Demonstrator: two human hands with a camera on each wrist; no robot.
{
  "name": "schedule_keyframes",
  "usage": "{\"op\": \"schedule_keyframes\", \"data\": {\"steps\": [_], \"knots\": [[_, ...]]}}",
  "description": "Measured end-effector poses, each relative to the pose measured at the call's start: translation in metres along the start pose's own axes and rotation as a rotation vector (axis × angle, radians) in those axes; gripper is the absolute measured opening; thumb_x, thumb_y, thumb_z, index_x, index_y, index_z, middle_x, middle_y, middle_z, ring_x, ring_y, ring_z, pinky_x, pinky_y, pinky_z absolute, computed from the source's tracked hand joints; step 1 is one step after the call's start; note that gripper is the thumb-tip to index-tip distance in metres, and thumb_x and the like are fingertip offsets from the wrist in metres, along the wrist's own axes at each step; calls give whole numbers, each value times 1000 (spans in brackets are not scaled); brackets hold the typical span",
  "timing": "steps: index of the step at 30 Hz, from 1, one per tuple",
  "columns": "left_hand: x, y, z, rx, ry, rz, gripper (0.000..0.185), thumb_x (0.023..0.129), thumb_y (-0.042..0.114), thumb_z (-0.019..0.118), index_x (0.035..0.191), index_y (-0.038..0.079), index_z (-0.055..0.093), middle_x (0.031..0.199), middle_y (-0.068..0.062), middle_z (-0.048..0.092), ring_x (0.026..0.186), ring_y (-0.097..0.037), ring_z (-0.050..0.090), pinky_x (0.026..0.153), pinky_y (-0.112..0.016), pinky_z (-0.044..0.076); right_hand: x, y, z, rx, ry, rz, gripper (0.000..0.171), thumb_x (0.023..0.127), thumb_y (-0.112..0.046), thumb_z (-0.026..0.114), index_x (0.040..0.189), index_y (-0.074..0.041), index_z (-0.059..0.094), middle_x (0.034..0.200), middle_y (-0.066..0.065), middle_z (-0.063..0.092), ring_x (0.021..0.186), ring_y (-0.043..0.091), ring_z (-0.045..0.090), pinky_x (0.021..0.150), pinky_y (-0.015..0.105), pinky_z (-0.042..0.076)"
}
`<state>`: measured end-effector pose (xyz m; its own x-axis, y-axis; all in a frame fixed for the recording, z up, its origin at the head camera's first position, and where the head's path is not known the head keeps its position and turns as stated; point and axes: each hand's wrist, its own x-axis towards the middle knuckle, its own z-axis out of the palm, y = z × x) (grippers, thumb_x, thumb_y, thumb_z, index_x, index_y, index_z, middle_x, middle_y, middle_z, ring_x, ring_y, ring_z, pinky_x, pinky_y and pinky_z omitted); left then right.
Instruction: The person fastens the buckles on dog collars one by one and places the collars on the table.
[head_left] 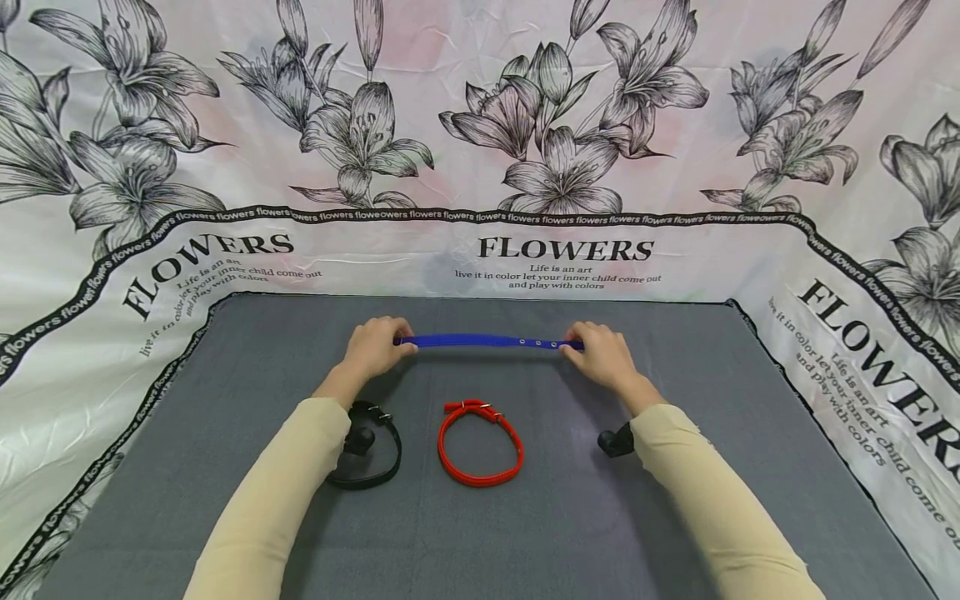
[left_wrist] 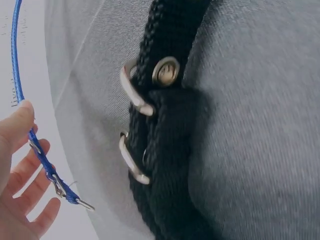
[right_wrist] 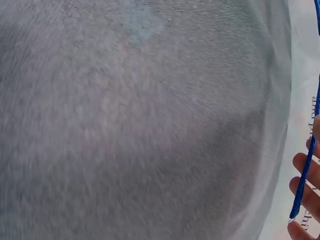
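A blue collar strap [head_left: 487,342] is stretched out straight above the grey mat [head_left: 525,533], held at both ends. My left hand [head_left: 375,346] pinches its buckle end; in the left wrist view the strap [left_wrist: 30,130] runs under my thumb and across my fingers [left_wrist: 30,185]. My right hand [head_left: 603,354] pinches the other end, the one with the punched holes; the right wrist view shows the strap [right_wrist: 305,175] lying over my fingers [right_wrist: 307,190]. A red collar [head_left: 480,442] lies buckled in a loop on the mat, between my forearms.
A black collar [head_left: 371,450] lies in a loop under my left wrist; the left wrist view shows its metal rings and rivet [left_wrist: 160,125] up close. A flower-printed cloth [head_left: 562,208] rises behind and beside the mat.
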<state>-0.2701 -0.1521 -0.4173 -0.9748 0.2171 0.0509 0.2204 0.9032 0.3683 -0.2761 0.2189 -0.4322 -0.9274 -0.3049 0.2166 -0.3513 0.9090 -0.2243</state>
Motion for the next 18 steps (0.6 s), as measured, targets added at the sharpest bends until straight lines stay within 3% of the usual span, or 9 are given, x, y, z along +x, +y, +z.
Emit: {"op": "schedule_keyframes", "data": {"steps": [8,15,18], "knots": [[-8,2,-12,-83,18,32,24,90,32,59,104,13,64,97,-6,60,86,-22,57,74,-40,46,-2,-1,-12,48,9,-51,17,90,-26,59,96,-10,65,94,9,65,84,26,61,70,45,48],[-14,3,-19,-124,31,61,23,93,30,55,105,13,64,100,-6,61,92,-23,57,75,-41,47,-4,-4,-21,109,15,-42,17,93,-23,55,97,-10,64,95,8,64,88,25,60,75,43,48],[-17,2,-19,-132,37,70,21,93,26,55,106,12,64,99,-6,61,87,-22,57,72,-39,46,-5,-4,-24,112,27,-48,16,93,-20,54,98,-9,64,93,8,64,84,24,60,73,43,47]]}}
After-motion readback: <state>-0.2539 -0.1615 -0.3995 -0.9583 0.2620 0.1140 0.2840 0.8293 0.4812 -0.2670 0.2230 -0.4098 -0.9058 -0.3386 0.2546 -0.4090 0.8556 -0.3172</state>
